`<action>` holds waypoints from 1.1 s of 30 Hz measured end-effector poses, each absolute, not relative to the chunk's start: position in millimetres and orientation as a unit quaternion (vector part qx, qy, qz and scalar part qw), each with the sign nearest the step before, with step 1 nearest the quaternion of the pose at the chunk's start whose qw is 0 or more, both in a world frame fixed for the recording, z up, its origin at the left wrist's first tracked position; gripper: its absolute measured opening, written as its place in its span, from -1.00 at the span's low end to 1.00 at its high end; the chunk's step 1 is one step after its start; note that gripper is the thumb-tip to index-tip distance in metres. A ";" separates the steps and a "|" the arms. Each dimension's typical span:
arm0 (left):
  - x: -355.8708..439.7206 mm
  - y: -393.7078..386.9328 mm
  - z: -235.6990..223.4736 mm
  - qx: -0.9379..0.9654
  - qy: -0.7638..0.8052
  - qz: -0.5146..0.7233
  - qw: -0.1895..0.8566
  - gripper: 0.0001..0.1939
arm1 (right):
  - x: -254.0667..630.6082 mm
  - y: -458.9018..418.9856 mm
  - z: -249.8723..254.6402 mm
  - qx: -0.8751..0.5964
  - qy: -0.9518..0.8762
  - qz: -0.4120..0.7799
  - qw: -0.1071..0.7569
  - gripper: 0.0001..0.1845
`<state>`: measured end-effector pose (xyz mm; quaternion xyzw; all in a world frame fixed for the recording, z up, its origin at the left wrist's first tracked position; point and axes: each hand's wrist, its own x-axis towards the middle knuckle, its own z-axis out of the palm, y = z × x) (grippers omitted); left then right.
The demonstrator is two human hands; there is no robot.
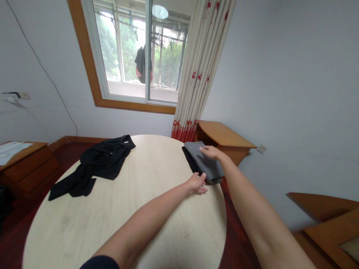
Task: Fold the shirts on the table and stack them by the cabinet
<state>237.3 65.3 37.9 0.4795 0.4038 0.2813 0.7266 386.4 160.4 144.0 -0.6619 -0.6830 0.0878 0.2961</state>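
A folded grey garment point(208, 164) lies on a folded black one point(190, 160) at the right edge of the round light-wood table point(134, 209). My right hand point(211, 152) rests flat on top of the grey garment, fingers stretched out. My left hand point(197, 183) lies at the near end of the stack, fingers extended and touching the grey cloth's edge. An unfolded black garment point(97, 164) is spread over the table's far left side, one part hanging toward the edge.
A wooden cabinet point(224, 139) stands behind the stack by the red-flowered curtain point(202, 67). A window point(140, 52) is in the far wall. A wooden dresser point(25, 164) sits at left, more wooden furniture point(325, 216) at lower right.
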 end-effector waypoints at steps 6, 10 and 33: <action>120.0 41.0 4.9 0.559 0.358 0.231 0.711 -0.46 | 344.8 108.4 72.7 -0.722 -0.685 0.022 0.094 -0.39; 33.6 52.0 2.7 0.613 0.428 0.350 0.565 -0.54 | 298.2 83.9 56.8 -0.669 -0.726 -0.035 0.155 -0.47; -59.6 75.5 35.5 0.704 0.685 0.151 0.113 -0.77 | 201.9 69.8 -18.6 -0.509 -0.750 0.218 0.364 -0.63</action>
